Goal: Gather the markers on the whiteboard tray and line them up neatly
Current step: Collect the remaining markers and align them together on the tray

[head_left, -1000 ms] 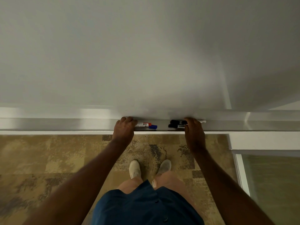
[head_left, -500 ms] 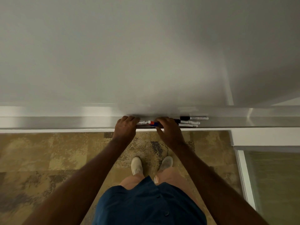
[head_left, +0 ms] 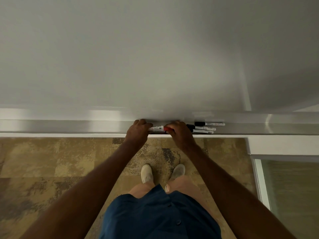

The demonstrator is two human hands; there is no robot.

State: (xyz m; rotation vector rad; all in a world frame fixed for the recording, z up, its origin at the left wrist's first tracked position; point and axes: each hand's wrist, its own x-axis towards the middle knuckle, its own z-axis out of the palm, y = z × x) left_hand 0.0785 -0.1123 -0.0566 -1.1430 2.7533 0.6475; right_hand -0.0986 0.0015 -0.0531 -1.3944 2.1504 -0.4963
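A long metal tray [head_left: 69, 126] runs under the whiteboard [head_left: 155, 57]. My left hand [head_left: 138, 131] and my right hand [head_left: 179, 133] both rest on the tray, close together, fingers curled over a red-capped white marker [head_left: 158, 128] that lies between them. A dark marker lies just below it, mostly hidden. To the right of my right hand lie three black-capped white markers: one at the back [head_left: 209, 124], two stacked in front [head_left: 203, 128], all pointing along the tray.
Patterned brown carpet [head_left: 51, 161] lies below the tray. My two feet in pale shoes [head_left: 146, 173] stand close to the wall. A glass panel with a white frame [head_left: 284, 187] is at the lower right.
My right hand has moved left from the black markers to the red and blue markers beside my left hand. The black markers now lie uncovered on the right. The blue cap is now hidden.
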